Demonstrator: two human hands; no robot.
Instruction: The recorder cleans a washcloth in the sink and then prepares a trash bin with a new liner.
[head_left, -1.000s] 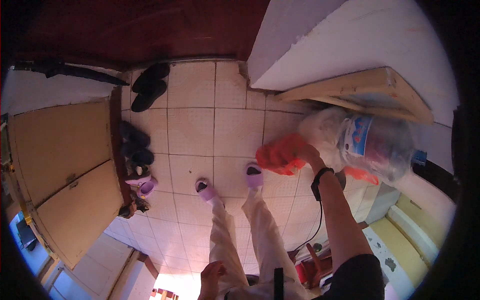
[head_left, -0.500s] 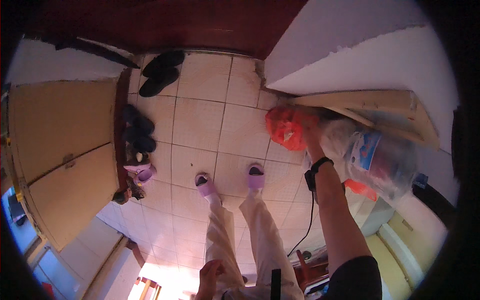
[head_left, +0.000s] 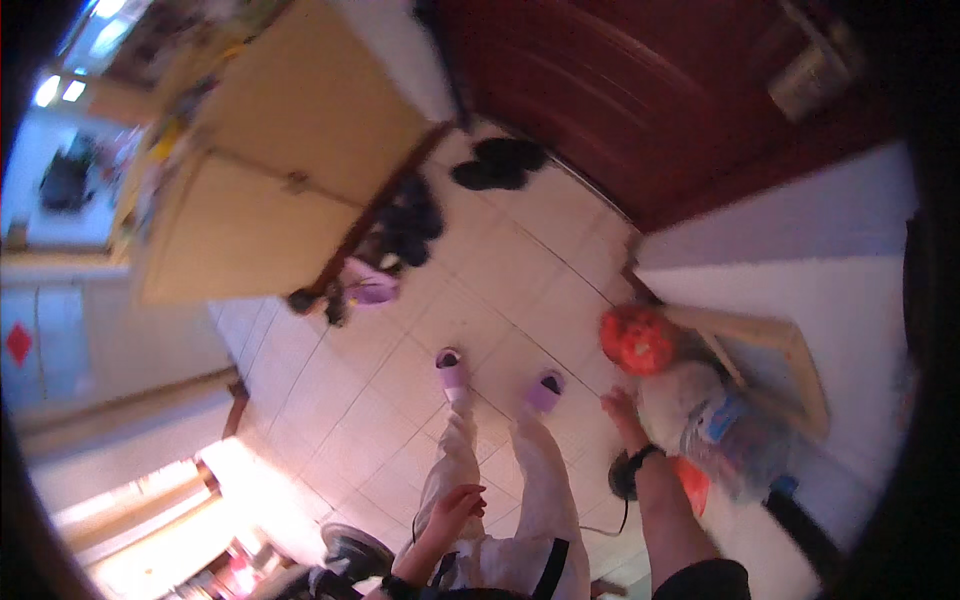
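Observation:
My right hand [head_left: 622,410] hangs free just below a crumpled red plastic bag [head_left: 637,340], apart from it, its slightly blurred fingers loosely spread with nothing visible in them. A black band circles that wrist, and a dark cable trails below. Beside the hand stands a clear plastic bag [head_left: 740,445] with a blue-and-white label, holding things I cannot make out. In front of my thighs is my left hand [head_left: 455,512], fingers loosely stretched and nothing seen in it. It also has a dark band at the wrist.
Dark shoes [head_left: 500,163] lie by a dark red door [head_left: 600,90]. More shoes and a purple clog [head_left: 370,284] line the tan cabinet [head_left: 250,230] at left. A wooden frame [head_left: 800,360] leans on the right wall. My feet wear purple slippers [head_left: 545,391] on tiled floor.
My right hand has let go of the red bag and drawn back toward me. My left hand has risen slightly. The view has swung left, bringing more of the cabinet side into sight.

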